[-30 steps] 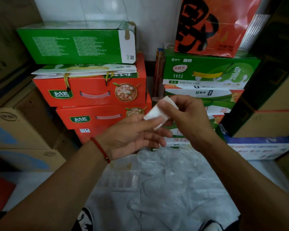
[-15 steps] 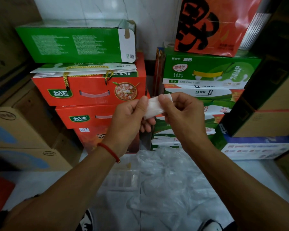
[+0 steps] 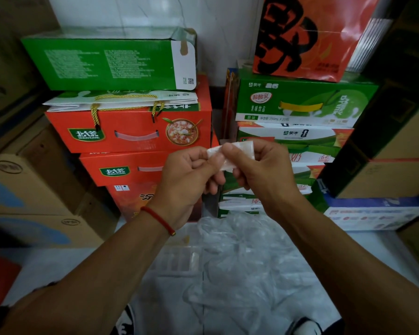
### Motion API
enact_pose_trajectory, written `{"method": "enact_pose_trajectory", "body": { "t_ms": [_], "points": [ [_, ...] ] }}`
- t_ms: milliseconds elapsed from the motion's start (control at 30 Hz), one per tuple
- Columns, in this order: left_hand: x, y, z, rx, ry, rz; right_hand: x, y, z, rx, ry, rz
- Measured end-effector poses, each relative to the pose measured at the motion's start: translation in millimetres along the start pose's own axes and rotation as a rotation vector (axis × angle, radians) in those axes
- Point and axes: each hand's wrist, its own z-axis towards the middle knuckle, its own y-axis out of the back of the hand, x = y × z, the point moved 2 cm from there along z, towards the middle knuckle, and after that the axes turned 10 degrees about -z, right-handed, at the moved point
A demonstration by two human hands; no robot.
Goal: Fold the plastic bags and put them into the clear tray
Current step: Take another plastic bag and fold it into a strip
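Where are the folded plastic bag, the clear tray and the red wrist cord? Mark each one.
folded plastic bag (image 3: 240, 153), head view, on its white flat face between the two thumbs.
clear tray (image 3: 177, 259), head view, on its ribbed bare part left of the loose bags.
red wrist cord (image 3: 158, 218), head view, mid-strand on the left wrist.

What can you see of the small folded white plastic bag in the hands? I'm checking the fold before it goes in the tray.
The small folded white plastic bag is a compact, flat, translucent packet of thin film, roughly rectangular. It is held in the air, tilted, in front of the stacked cartons. The left hand pinches its left end and the right hand grips its right part, thumb on top. Nothing else touches it.
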Motion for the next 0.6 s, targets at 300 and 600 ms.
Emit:
{"method": "enact_pose_trajectory", "body": {
  "t_ms": [300, 600],
  "points": [
    [-6.1, 5.7, 2.5, -0.017, 0.014, -0.003, -3.6, 6.5, 3.6, 0.174, -0.028, 0.041],
    [-5.5, 14.4, 0.8, 0.041, -0.008, 0.126, -7.5, 15.3, 0.4, 0.281, -0.113, 0.016]
  ]
}}
